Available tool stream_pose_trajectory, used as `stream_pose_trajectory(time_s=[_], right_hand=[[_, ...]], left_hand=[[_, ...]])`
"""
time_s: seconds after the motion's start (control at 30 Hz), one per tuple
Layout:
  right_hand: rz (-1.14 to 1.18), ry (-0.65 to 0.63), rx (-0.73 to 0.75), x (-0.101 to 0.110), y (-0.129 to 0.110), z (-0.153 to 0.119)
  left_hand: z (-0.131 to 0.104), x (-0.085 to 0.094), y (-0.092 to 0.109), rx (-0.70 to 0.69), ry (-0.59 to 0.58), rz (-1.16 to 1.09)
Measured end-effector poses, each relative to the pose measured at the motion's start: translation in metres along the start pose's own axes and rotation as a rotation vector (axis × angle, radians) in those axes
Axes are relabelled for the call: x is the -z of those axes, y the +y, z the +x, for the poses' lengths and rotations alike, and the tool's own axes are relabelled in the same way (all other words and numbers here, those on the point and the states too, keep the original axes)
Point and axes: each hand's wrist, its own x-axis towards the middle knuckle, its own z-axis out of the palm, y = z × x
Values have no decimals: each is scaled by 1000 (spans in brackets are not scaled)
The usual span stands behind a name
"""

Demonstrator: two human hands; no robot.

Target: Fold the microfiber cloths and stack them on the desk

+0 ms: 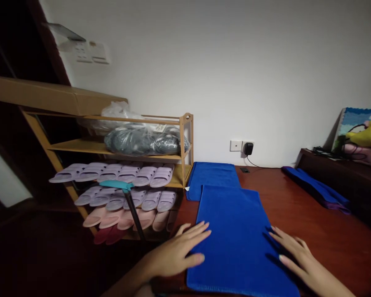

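A blue cloth (235, 239) lies spread flat on the reddish-brown table (321, 243), its long side running away from me. My left hand (181, 249) rests over its left edge with fingers stretched out. At the right edge is my right hand (295, 251), fingers apart, their shadows falling on the cloth; I cannot tell whether they touch it. Behind, partly under the far end of this cloth, a folded blue cloth (216, 171) lies against the wall side. Neither hand grips anything.
A wooden rack (182, 140) on the left holds several lilac slippers (160, 175), pink slippers (125, 220) and a plastic-wrapped grey bundle (142, 140). A teal-topped handle (116, 184) stands before it. More folded blue cloth (318, 189) lies at right; a black plug (248, 148) sits in the wall.
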Motion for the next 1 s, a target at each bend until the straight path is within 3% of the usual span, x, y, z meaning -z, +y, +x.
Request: stream_pose_trajectory(time_s=[0.17,0.27,0.37,0.5,0.6,0.77,1.0], right_hand=[[115,10,-93,10,16,102],[54,37,-178,-4,24,160],[-17,15,-216,-21,30,191],[-35,-78,-213,-32,44,201],[43,-9,-226,-30,59,204],[72,149,-350,-23,82,216],[132,213,-426,-31,101,227]], left_hand=[[85,21,-40,144,201,157],[140,16,-70,219,276,307],[172,5,-92,287,236,340],[179,-4,-107,325,175,293],[176,1,-112,303,160,262],[179,17,-122,379,394,249],[182,24,-150,474,443,206]])
